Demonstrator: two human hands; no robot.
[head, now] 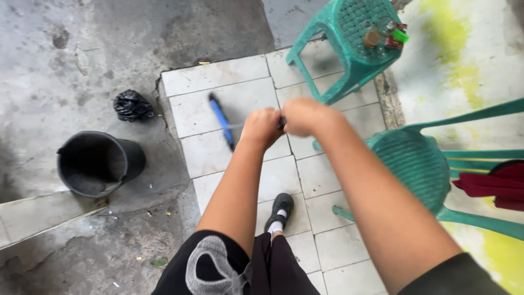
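Tiles [229,104] pale, concrete [82,43] beside; both hands' fingers [262,127] clenched around broom handle [236,125].

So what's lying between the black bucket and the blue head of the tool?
Nothing in the head view: only bare concrete floor and white tile edge between black bucket and blue head.

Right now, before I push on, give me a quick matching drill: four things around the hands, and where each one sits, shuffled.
Things:
1. black bucket
2. black bag
3. blue floor-tool head
4. dark red cloth

Places:
A. on the green chair at the right edge
B. on the white tiles, ahead of both hands
C. on bare concrete at the left, open end toward the camera
D. on concrete beside the tiles' far left corner

Pairs: 1-C, 2-D, 3-B, 4-A
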